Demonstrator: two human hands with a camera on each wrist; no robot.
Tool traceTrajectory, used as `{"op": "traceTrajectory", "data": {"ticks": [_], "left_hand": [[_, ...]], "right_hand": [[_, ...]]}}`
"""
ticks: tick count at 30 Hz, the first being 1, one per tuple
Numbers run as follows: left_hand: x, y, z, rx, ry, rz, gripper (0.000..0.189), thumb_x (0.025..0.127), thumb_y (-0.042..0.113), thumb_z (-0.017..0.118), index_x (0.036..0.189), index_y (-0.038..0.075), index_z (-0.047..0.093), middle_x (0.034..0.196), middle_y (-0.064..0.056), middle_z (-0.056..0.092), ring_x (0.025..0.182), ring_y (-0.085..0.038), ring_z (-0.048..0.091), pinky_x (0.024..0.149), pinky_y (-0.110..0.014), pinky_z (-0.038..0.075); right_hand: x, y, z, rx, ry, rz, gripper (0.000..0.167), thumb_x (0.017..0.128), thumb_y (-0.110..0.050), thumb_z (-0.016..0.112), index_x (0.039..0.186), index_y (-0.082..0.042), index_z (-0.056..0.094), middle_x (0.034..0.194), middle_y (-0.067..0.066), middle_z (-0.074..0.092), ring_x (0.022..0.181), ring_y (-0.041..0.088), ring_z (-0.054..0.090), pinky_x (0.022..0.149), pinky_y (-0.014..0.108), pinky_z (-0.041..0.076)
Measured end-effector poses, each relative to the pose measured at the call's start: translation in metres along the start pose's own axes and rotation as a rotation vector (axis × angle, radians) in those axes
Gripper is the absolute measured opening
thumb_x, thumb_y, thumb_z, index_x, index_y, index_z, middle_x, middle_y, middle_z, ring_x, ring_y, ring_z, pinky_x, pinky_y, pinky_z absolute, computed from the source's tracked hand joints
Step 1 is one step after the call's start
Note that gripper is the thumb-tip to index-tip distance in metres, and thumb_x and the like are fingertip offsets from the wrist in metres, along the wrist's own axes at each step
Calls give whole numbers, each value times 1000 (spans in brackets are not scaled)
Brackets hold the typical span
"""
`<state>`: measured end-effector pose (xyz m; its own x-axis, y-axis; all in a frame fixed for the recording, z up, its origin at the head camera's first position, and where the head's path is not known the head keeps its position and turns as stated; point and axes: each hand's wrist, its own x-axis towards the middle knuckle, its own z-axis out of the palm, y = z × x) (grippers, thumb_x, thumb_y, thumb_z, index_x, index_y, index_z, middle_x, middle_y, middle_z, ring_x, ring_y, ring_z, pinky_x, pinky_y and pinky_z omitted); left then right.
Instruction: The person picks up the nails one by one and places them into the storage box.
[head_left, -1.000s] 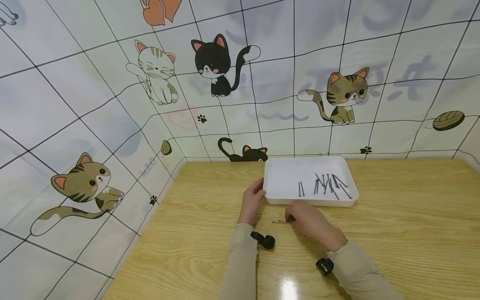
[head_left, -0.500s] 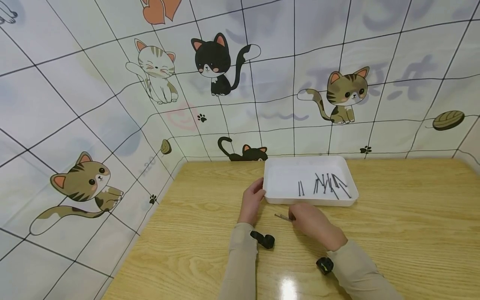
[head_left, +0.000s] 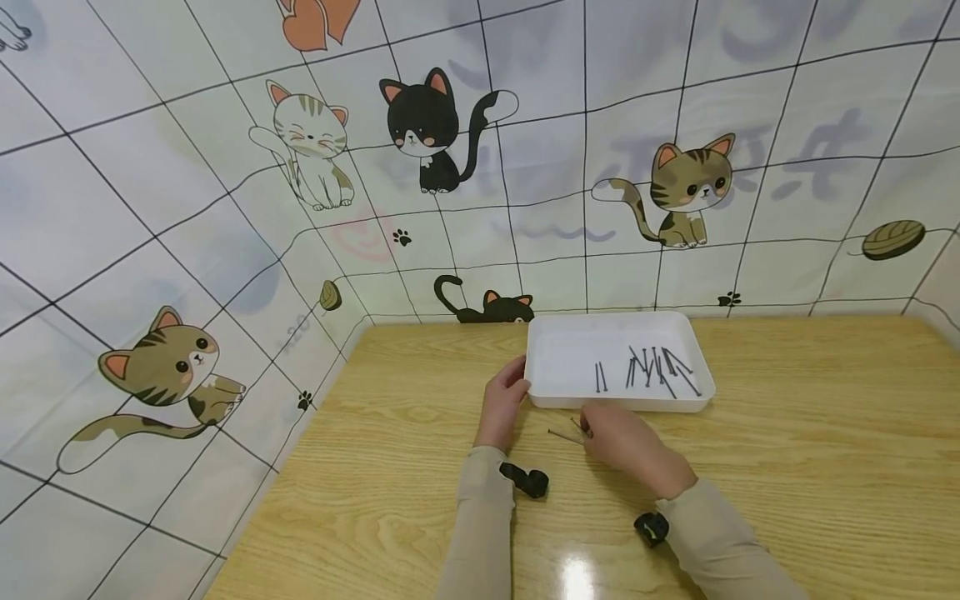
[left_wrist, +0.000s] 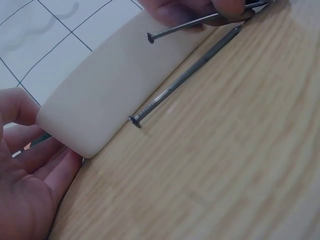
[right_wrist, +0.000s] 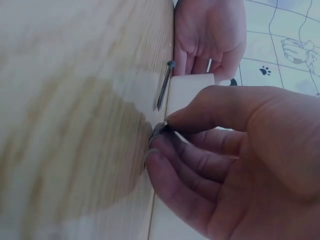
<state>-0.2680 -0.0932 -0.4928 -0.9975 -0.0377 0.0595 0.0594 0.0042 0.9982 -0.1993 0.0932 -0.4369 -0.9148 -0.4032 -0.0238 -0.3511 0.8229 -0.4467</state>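
Observation:
My left hand (head_left: 501,408) grips the left end of a white tray (head_left: 555,400), with the thumb at its near corner. Just in front of the tray, my right hand (head_left: 626,442) pinches a nail between thumb and fingertips. That held nail (left_wrist: 182,26) is tilted up, its flat head pointing toward the left hand. A second nail (left_wrist: 185,77) lies on the table below it, beside the tray wall. In the right wrist view the fingertips (right_wrist: 155,160) are close to the wood and hide most of the pinched nail.
Inside the tray, several dark nails (head_left: 660,371) lie loosely heaped at the right, with two nails (head_left: 601,377) apart from them. The wooden table (head_left: 375,500) meets a cat-patterned wall covering (head_left: 555,250) behind the tray. Black wrist cameras (head_left: 534,482) sit on both sleeves.
Two nails lay close together at the right fingertips; now one is raised and angled away from the other, which stays on the table. The left hand and tray hold still.

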Motion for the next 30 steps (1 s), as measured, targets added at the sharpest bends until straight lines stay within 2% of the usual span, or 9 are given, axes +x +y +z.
{"op": "traceTrajectory", "data": {"ticks": [5, 9, 12, 17, 24, 30], "left_hand": [[-1, 1, 1, -5, -3, -11, 45, 84, 7, 49, 129, 13, 50, 126, -1, 51, 115, -14, 45, 93, -32, 38], [-1, 2, 1, -6, -3, -15, 45, 84, 6, 49, 129, 12, 49, 126, -3, 50, 115, -15, 45, 93, -32, 38], [-1, 2, 1, -14, -2, -16, 45, 84, 6, 49, 129, 12, 49, 126, -3, 51, 114, -15, 46, 93, -33, 37], [-2, 2, 0, -14, -2, -15, 45, 84, 5, 50, 128, 12, 50, 126, -2, 51, 113, -13, 46, 93, -32, 38], [-2, 1, 1, -9, -3, -2, 44, 84, 7, 49, 128, 12, 50, 125, -2, 52, 114, -13, 46, 93, -31, 38], [-2, 1, 1, -10, -6, -1, 45, 85, 5, 49, 129, 12, 49, 126, -3, 51, 114, -15, 46, 93, -32, 38]], "right_hand": [[1, 5, -2, 39, 24, -28, 33, 77, -3, 56, 110, -4, 52, 73, -1, 54, 56, 12, 44, 50, 27, 38], [2, 7, -6, 80, -2, -39, 41, 81, -3, 52, 121, -6, 47, 66, -3, 50, 49, 12, 40, 45, 27, 34], [3, 7, -7, 102, -25, -76, 41, 82, -5, 55, 122, -9, 49, 66, -5, 51, 52, 10, 43, 49, 27, 37], [4, 5, -10, 147, -54, -167, 35, 81, -6, 59, 116, -9, 56, 76, -5, 56, 63, 9, 48, 58, 29, 41], [2, 3, -14, 223, -45, -166, 38, 81, -3, 56, 118, -10, 54, 84, 2, 59, 61, 9, 51, 58, 29, 43], [3, 4, -19, 209, 10, -169, 39, 84, -3, 53, 122, -10, 52, 86, 3, 60, 64, 8, 51, 59, 29, 42]]}}
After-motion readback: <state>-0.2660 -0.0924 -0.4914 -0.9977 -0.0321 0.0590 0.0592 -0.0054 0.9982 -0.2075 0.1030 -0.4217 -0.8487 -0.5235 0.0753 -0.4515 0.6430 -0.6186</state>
